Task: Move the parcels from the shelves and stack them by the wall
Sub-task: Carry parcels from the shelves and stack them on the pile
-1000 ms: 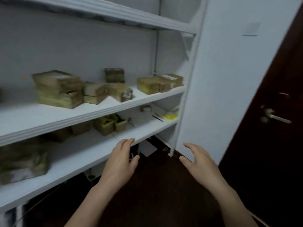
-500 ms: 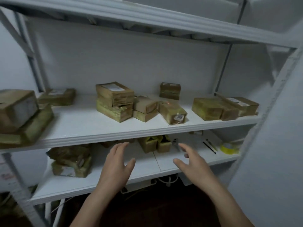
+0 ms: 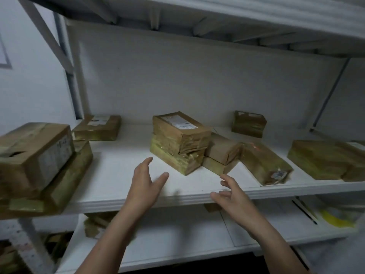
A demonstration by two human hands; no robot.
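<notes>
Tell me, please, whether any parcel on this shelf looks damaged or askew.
The large box at far left has a torn, dented top. The labelled parcel right of centre lies tilted, seemingly leaning on two small stacked parcels.

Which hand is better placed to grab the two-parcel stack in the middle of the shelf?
Left, probably. The left hand is open, fingertips near the left face of the two-parcel stack; the right hand sits lower, in front of the smaller parcels.
</notes>
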